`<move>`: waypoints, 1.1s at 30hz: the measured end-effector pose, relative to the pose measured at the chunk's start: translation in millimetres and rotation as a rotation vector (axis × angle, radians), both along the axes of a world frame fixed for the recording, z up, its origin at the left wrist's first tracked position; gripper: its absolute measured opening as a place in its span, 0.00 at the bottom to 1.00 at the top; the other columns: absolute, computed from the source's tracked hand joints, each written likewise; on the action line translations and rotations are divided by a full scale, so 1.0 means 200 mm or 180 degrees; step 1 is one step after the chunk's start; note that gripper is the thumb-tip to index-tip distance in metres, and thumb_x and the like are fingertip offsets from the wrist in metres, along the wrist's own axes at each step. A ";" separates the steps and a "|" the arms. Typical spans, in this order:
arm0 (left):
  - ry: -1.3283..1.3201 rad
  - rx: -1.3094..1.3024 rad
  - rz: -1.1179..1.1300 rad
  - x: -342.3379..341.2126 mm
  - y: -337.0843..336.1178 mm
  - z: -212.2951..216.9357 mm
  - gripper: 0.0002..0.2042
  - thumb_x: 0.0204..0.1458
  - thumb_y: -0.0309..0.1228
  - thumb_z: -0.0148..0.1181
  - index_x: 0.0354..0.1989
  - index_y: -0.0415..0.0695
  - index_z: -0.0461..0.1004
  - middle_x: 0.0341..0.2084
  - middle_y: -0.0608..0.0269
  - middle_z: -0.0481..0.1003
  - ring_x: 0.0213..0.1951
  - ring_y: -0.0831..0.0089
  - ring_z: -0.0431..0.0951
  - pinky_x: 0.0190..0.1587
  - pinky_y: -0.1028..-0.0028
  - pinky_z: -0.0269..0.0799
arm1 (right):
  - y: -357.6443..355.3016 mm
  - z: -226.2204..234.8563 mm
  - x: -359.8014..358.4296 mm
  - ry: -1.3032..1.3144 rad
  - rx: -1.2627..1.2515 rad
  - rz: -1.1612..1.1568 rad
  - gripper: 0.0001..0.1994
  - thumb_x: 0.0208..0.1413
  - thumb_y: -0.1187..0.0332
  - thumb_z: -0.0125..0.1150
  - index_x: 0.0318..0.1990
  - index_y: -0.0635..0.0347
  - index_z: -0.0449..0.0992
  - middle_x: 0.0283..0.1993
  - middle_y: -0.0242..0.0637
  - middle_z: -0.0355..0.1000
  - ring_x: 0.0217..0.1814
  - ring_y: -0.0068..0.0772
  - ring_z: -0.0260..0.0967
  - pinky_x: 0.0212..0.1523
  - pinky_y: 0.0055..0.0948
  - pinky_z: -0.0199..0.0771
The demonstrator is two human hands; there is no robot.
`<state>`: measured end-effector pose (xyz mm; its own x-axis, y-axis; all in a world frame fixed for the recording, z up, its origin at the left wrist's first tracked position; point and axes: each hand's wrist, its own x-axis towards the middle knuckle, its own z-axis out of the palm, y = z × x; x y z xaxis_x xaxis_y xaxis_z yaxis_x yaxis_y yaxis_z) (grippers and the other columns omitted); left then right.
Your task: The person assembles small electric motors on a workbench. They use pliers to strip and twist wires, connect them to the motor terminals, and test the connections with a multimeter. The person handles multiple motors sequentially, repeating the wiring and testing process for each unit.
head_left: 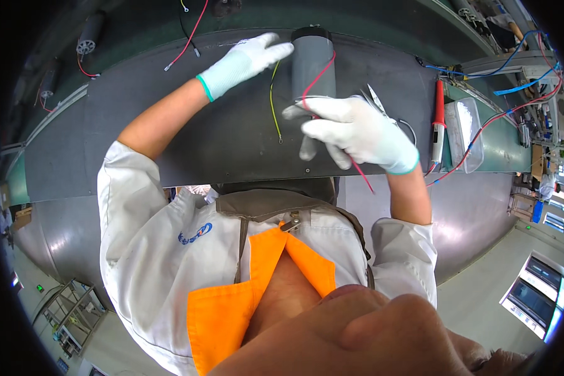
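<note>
A grey cylinder with a dark top rim, perhaps a motor housing (313, 67), lies on the dark work table. My left hand (247, 59), in a white knit glove, is beside its upper left side with fingers stretched out and apart. From near those fingertips a yellow-green wire (271, 97) hangs down to a small metal terminal. My right hand (354, 130), gloved too, is at the cylinder's lower end, its thumb and fingers closed on a red wire (320, 79). That wire runs from the cylinder's right side through the hand, and its loose end sticks out below.
Scissors (376, 100) lie just beyond my right hand. Farther right are a red-handled tool (439, 109) and a clear plastic box (475, 147) with white contents. Red and blue cables (511, 111) cross the right side. Another motor (91, 30) and loose wires (191, 36) lie at the far left.
</note>
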<state>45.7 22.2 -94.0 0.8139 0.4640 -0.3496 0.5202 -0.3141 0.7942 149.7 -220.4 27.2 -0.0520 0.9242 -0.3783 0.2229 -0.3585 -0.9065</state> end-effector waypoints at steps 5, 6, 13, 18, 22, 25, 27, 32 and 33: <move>-0.0353 -0.2012 -0.0077 -0.04 -0.02 -0.01 0.19 0.65 0.43 0.58 0.55 0.42 0.76 0.38 0.58 0.81 0.39 0.71 0.83 0.43 0.69 0.80 | -0.02 -0.08 0.06 -0.0164 0.0057 -0.0259 0.16 0.65 0.68 0.53 0.55 0.63 0.77 0.30 0.36 0.80 0.15 0.21 0.66 0.21 0.23 0.69; -0.0409 -0.2044 -0.0038 -0.04 -0.02 -0.02 0.18 0.65 0.42 0.58 0.54 0.41 0.75 0.38 0.58 0.81 0.38 0.71 0.83 0.42 0.69 0.81 | -0.06 -0.09 0.08 -0.0188 0.0053 -0.0466 0.16 0.65 0.67 0.53 0.56 0.63 0.77 0.29 0.34 0.80 0.15 0.20 0.65 0.20 0.22 0.67; -0.0619 -0.1925 0.0165 0.02 -0.07 -0.02 0.19 0.61 0.41 0.63 0.53 0.39 0.76 0.39 0.58 0.82 0.37 0.71 0.82 0.44 0.68 0.80 | -0.40 -0.30 0.29 -0.1013 -0.0178 -0.1627 0.19 0.66 0.67 0.51 0.61 0.62 0.74 0.27 0.37 0.78 0.17 0.23 0.70 0.21 0.24 0.71; -0.1205 -0.2265 -0.0152 0.08 -0.21 0.08 0.26 0.65 0.40 0.60 0.64 0.34 0.68 0.44 0.56 0.80 0.41 0.74 0.82 0.48 0.68 0.80 | -0.50 -0.35 0.03 -0.0549 -0.1148 -0.1066 0.19 0.66 0.62 0.53 0.58 0.62 0.76 0.28 0.38 0.79 0.17 0.23 0.71 0.18 0.26 0.72; -0.1645 -0.2164 -0.0376 0.24 -0.29 0.00 0.26 0.65 0.38 0.59 0.67 0.35 0.66 0.47 0.57 0.79 0.42 0.73 0.81 0.50 0.70 0.79 | -0.48 -0.45 -0.07 0.0045 -0.1329 -0.0906 0.18 0.67 0.61 0.53 0.56 0.63 0.77 0.29 0.37 0.80 0.18 0.20 0.72 0.17 0.23 0.71; -0.1697 -0.1512 -0.0360 0.35 -0.37 -0.02 0.27 0.64 0.38 0.60 0.68 0.35 0.66 0.48 0.58 0.78 0.42 0.74 0.81 0.50 0.73 0.78 | -0.44 -0.49 -0.07 0.0641 -0.1117 -0.0857 0.18 0.69 0.60 0.53 0.56 0.64 0.78 0.31 0.38 0.81 0.19 0.20 0.73 0.18 0.20 0.71; -0.1681 -0.0481 -0.0025 0.41 -0.37 -0.05 0.37 0.55 0.42 0.68 0.69 0.35 0.64 0.55 0.51 0.75 0.50 0.66 0.80 0.55 0.68 0.76 | -0.43 -0.55 -0.07 0.1027 -0.0915 -0.0884 0.19 0.70 0.59 0.53 0.57 0.65 0.78 0.32 0.39 0.81 0.20 0.20 0.73 0.18 0.18 0.71; -0.1123 0.0190 0.0217 0.50 -0.41 -0.25 0.51 0.46 0.47 0.77 0.73 0.33 0.57 0.65 0.45 0.68 0.63 0.58 0.73 0.62 0.63 0.73 | -0.38 -0.59 -0.09 0.1568 -0.0468 -0.0544 0.22 0.71 0.55 0.54 0.60 0.64 0.77 0.35 0.42 0.82 0.23 0.19 0.74 0.22 0.17 0.73; -0.1280 -0.0201 0.0075 0.50 -0.43 -0.21 0.49 0.47 0.45 0.77 0.73 0.33 0.57 0.63 0.47 0.70 0.60 0.61 0.76 0.59 0.65 0.76 | -0.35 -0.56 -0.12 0.1682 -0.0376 -0.0446 0.23 0.71 0.55 0.54 0.60 0.64 0.77 0.35 0.42 0.82 0.24 0.18 0.74 0.22 0.17 0.73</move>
